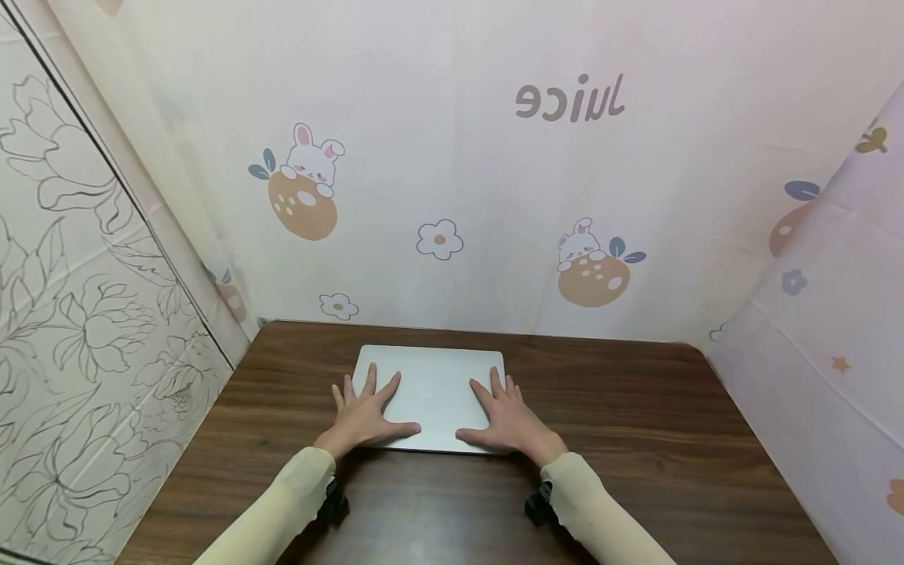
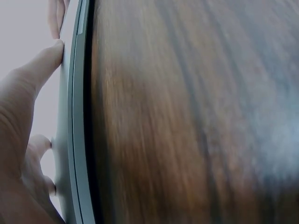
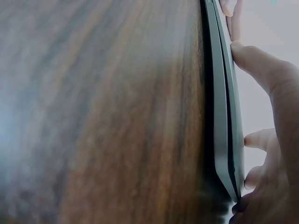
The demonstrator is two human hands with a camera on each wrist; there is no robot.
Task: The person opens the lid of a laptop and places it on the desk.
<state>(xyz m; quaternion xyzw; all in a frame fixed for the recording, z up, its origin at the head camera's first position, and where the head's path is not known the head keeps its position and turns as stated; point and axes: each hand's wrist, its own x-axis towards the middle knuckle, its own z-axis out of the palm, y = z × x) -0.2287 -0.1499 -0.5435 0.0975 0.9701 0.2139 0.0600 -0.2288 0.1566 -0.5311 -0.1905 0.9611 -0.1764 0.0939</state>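
Note:
A closed silver laptop (image 1: 438, 396) lies flat on the brown wooden table. On its left part rests my left hand (image 1: 367, 416), fingers spread and thumb pointing inward along the near edge. My right hand (image 1: 504, 420) lies on the right part in a mirrored pose, its thumb also turned inward. In the left wrist view the thumb (image 2: 44, 63) touches the lid near the laptop's edge (image 2: 77, 121). The right wrist view shows the other thumb (image 3: 257, 60) on the lid, with a thin dark seam between lid and base (image 3: 222, 102).
The wooden table (image 1: 621, 408) reaches back to a pale curtain (image 1: 452, 157) printed with rabbits, fruit and flowers. A white panel with line-drawn flowers (image 1: 85, 329) stands along the left side. More printed cloth (image 1: 833, 314) hangs on the right. Dark wrist devices (image 1: 540, 506) sit under the sleeves.

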